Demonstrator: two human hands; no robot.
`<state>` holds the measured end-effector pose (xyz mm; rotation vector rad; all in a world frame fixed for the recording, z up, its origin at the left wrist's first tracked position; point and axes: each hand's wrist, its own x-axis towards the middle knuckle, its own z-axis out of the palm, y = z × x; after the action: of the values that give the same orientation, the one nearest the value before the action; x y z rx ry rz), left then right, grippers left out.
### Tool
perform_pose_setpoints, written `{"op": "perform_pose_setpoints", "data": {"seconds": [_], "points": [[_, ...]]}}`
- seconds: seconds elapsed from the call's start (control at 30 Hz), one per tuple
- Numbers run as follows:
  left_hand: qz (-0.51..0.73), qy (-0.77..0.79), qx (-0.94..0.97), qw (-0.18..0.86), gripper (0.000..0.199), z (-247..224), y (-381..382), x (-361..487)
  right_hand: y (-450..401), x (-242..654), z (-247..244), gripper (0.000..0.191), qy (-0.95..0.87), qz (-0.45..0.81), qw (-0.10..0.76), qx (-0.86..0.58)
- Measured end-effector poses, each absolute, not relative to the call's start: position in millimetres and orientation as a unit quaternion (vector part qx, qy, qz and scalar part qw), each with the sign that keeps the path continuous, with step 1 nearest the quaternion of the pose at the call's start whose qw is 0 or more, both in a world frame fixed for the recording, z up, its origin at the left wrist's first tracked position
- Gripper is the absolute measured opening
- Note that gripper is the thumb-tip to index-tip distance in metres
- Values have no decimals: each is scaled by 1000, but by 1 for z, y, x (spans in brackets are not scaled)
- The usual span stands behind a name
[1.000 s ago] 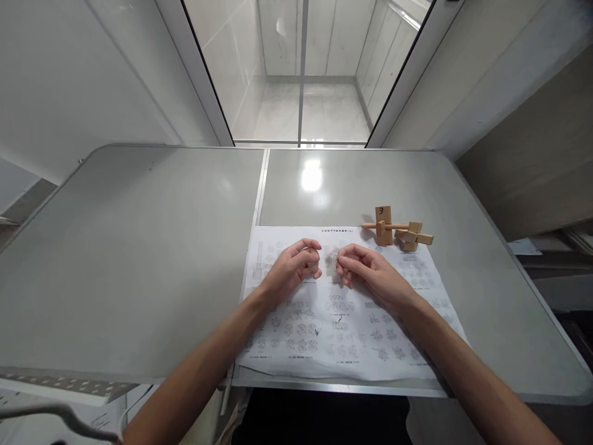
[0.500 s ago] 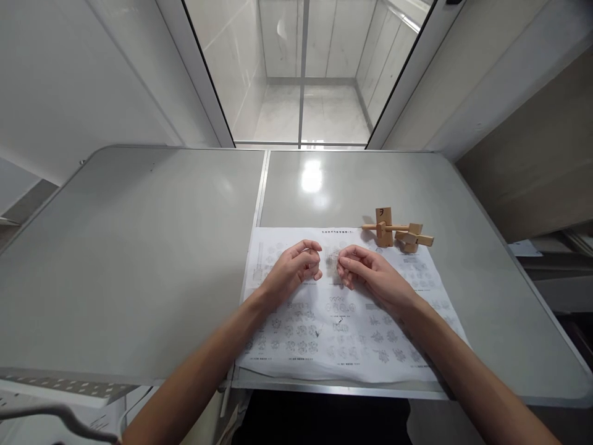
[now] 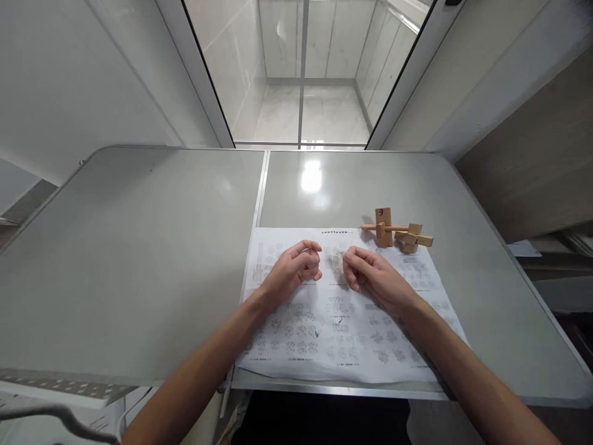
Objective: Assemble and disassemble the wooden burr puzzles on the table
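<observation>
My left hand (image 3: 300, 262) rests on a printed paper sheet (image 3: 324, 340), loosely curled with its fingers a little apart and nothing in it. To its right, my right hand (image 3: 370, 272) lies over the same sheet, fingers folded in toward the palm, with no object showing. A gap of bare paper separates the two hands. Beyond my right hand, at the sheet's far right corner, stand joined wooden puzzle pieces: an upright block (image 3: 383, 216) with a black mark, a thin rod (image 3: 397, 228) through it, and crossed short bars (image 3: 413, 238).
The sheet lies on a grey folding table (image 3: 152, 247) with a metal seam (image 3: 262, 188) left of the paper. Past the far edge is a glass panel with a dark frame. Shelves stand at the right, and a grey curved tube (image 3: 60, 413) is at lower left.
My right hand has drawn slightly to the right and its fingers have curled in more, widening the gap between the hands. The left hand and the wooden pieces stay put.
</observation>
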<state>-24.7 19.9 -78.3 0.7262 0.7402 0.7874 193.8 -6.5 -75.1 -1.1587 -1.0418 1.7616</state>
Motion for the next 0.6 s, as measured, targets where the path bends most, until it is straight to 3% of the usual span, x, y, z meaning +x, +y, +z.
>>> {"op": "perform_pose_setpoints", "data": {"seconds": [0.13, 0.4, 0.6], "points": [[366, 344, 339, 796, 17, -77, 19, -25, -6, 195, -78, 56, -372, 705, 418, -436], [362, 347, 338, 796, 17, -77, 20, -25, -1, 207, -79, 67, -231, 688, 612, -315], [361, 349, 337, 796, 17, -75, 20, -26, 5, 225, -89, 59, -63, 707, 662, -239]]}}
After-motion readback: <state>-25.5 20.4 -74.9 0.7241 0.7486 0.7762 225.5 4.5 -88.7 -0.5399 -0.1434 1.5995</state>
